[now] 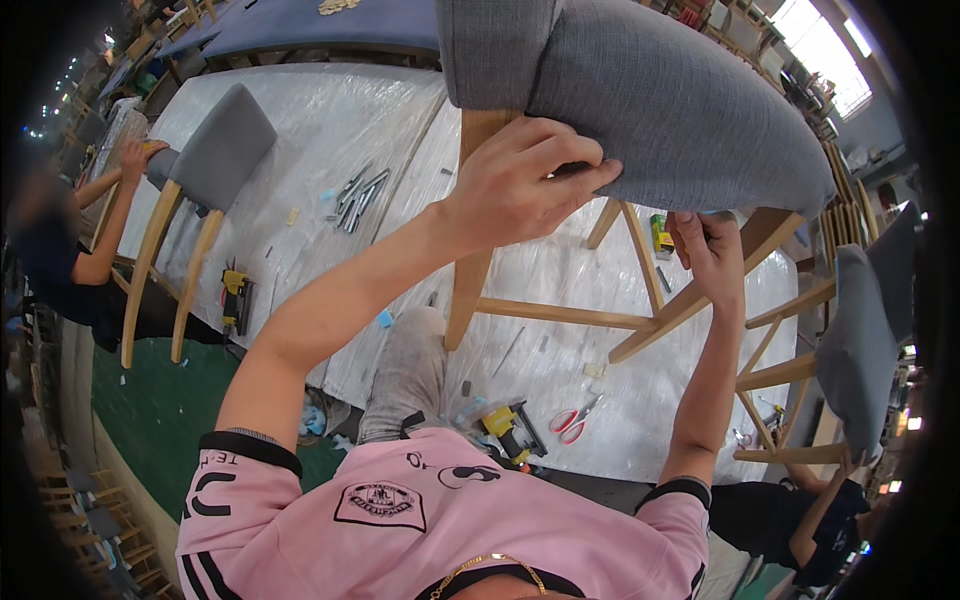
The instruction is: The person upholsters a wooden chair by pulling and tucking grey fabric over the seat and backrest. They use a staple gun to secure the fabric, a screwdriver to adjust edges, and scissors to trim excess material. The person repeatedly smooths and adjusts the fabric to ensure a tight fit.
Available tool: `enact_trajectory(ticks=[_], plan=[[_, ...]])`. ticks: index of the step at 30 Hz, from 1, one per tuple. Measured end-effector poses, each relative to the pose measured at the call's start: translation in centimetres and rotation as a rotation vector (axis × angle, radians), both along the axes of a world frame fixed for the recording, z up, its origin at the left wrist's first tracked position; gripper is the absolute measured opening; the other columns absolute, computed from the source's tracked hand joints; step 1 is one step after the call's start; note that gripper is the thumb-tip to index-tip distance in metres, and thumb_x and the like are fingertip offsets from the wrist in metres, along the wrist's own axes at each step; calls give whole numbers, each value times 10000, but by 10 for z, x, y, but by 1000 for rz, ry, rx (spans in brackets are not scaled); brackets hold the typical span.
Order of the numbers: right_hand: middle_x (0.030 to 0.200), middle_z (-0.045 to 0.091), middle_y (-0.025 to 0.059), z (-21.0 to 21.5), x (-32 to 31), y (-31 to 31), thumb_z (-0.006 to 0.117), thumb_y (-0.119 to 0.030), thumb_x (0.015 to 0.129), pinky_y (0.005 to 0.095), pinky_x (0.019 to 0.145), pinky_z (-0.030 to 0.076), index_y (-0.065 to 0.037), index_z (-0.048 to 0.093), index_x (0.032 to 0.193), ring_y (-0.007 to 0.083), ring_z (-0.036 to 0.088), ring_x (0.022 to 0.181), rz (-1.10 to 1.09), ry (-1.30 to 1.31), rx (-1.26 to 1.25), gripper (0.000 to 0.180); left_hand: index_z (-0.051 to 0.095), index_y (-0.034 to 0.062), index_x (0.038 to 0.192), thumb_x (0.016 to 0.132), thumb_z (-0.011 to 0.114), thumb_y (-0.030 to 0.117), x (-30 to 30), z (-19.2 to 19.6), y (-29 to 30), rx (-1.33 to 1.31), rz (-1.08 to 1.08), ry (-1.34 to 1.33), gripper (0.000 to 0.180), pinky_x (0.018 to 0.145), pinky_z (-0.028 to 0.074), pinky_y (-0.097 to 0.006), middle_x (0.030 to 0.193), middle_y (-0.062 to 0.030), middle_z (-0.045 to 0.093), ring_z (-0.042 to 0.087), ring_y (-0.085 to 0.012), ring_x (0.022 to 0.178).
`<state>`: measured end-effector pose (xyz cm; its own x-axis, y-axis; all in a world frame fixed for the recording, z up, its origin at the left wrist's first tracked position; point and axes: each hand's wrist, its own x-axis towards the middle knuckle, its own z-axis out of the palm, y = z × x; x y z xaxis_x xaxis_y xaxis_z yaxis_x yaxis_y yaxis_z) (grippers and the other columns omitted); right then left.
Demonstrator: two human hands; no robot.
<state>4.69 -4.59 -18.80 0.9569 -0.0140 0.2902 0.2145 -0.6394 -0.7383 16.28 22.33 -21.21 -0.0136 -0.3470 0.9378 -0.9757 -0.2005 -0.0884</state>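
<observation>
A grey upholstered chair (690, 110) with pale wooden legs rests tilted on the table in front of me. My left hand (530, 185) lies against the lower edge of its cushion, thumb and fingers pinched on the grey fabric there. Further right along that edge is my right hand (712, 255), its fingers curled and the thumb raised against the underside. What the right fingers hold, if anything, is too small to make out. A wooden leg (690, 300) slants down beside the right hand.
On the film-covered table (330, 270) lie metal bolts (358, 198), red-handled scissors (575, 420), a yellow-black staple gun (512, 428) and another staple gun (235, 298). At left a person handles another grey chair (225, 145). A second person at right holds a grey chair (858, 340).
</observation>
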Motion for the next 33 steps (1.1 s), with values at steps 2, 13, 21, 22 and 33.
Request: enact_trajectory(ticks=[2, 13, 21, 22, 33], plan=[[553, 515, -7, 4, 1, -4, 618, -389, 1055, 272, 500, 339, -21, 674, 796, 79, 453, 510, 14, -1, -39, 454, 807, 138, 1108, 617, 847, 56, -2, -2, -1, -3, 7, 1, 499, 779, 529, -323, 1027, 15, 647, 600, -187, 908], [587, 514, -10, 2, -5, 9, 591, -368, 1073, 272, 507, 335, -12, 692, 819, 77, 436, 527, -12, 22, -15, 449, 807, 138, 1106, 635, 833, 68, 2, 0, 2, -19, -28, 21, 476, 797, 537, -335, 1019, 10, 651, 615, -195, 905], [559, 498, -22, -39, -2, 16, 564, -399, 1082, 245, 476, 320, -12, 670, 836, 55, 428, 488, 37, -5, 247, 470, 775, 154, 1117, 783, 800, 130, -9, -3, 2, 20, -1, 57, 336, 852, 532, -336, 1044, 29, 638, 614, -188, 958], [559, 506, -15, -37, -1, 21, 554, -416, 1083, 240, 475, 325, -10, 663, 822, 49, 434, 484, 49, -17, 243, 494, 809, 162, 1101, 626, 852, 68, -10, -1, -1, -27, -6, 48, 487, 760, 533, -326, 990, 21, 649, 618, -185, 885], [648, 550, -5, -72, -7, 42, 557, -427, 1076, 244, 511, 363, -24, 636, 813, 68, 476, 513, 54, 43, 467, 488, 800, 165, 1102, 707, 857, 153, -11, -3, 5, 51, 42, 24, 399, 921, 496, -351, 1109, 8, 632, 582, -205, 1079]])
